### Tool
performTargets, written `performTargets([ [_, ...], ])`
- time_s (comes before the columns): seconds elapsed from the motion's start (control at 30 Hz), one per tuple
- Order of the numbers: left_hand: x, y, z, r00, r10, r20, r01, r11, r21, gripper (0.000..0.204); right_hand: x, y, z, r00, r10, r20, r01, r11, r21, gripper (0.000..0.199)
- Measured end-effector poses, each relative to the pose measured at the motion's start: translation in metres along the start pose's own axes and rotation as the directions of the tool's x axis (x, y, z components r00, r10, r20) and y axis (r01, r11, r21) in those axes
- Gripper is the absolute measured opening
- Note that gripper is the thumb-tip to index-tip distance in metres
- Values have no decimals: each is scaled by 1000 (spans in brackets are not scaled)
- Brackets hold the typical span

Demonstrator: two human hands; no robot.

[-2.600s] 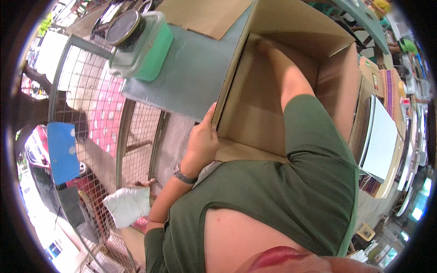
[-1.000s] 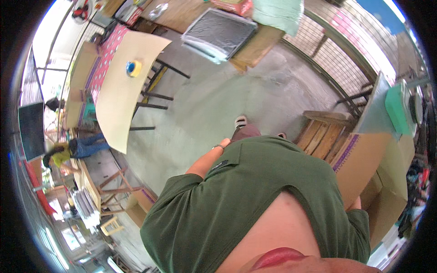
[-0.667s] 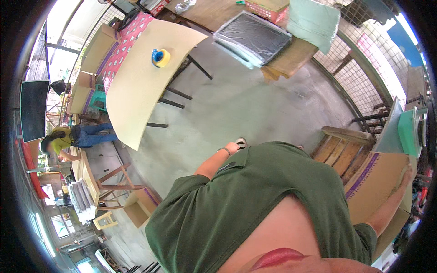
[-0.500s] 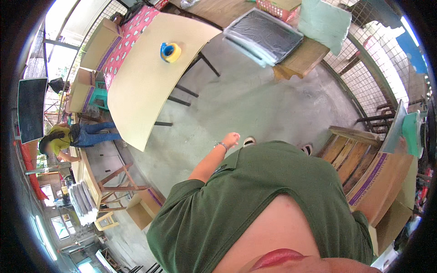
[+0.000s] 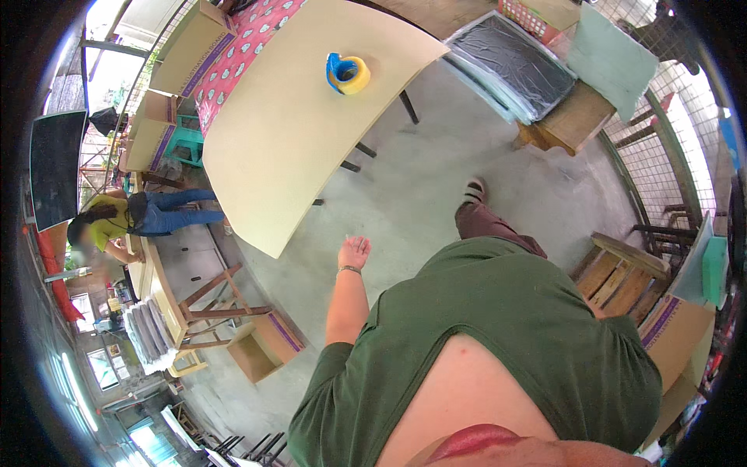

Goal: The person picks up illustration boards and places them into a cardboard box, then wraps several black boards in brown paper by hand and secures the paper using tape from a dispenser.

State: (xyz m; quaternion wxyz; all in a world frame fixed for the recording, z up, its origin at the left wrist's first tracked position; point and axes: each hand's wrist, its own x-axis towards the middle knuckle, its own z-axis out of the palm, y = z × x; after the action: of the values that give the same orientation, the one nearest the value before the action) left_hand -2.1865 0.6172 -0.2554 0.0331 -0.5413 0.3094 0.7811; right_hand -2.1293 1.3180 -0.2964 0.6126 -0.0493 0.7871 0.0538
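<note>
My left hand (image 5: 355,253) hangs over the floor to the left of my body, with a bracelet (image 5: 349,269) at its wrist. Its fingers are loosely bent and a little apart, and I see nothing in them. Ahead of it lies a pale cream tabletop (image 5: 288,140), not touched by the hand. On that top sits a blue tape dispenser (image 5: 332,68) with a roll of yellowish tape (image 5: 356,76). My right hand is out of sight beyond the green shirt (image 5: 498,327); only a bit of that arm shows.
A person (image 5: 117,226) in a yellow top and jeans leans at a wooden workbench (image 5: 156,288) on the left. An open cardboard box (image 5: 261,346) stands on the floor nearby. Plastic-wrapped dark panels (image 5: 510,66) lie far right, and a wooden slatted piece (image 5: 618,272) stands at right.
I have stepped forward, with one leg now showing ahead. The view has shifted, so the table appears farther right. My left hand has swung left, away from my body, and its fingers have loosened.
</note>
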Motion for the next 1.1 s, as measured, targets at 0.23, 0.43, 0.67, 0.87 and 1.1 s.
performTargets([
  [0.23,50,48,133,990,14,139,27,957,-290,63,110,70,-260,851,120,-512,-226,962,-152,29],
  [0.43,65,110,153,997,-8,-74,-36,819,-572,65,73,-247,-548,-143,-135,-980,770,607,-196,26],
  [0.67,107,185,159,961,187,-203,-248,906,-342,41,-28,-452,-668,347,-573,-743,610,739,-284,55],
  [0.87,128,249,124,924,381,-27,-303,776,553,32,1,-459,-698,532,-460,-711,513,843,-162,57],
  [1.1,133,298,110,985,151,-89,-86,860,504,28,-2,-443,-727,574,-447,-686,609,793,-8,52],
])
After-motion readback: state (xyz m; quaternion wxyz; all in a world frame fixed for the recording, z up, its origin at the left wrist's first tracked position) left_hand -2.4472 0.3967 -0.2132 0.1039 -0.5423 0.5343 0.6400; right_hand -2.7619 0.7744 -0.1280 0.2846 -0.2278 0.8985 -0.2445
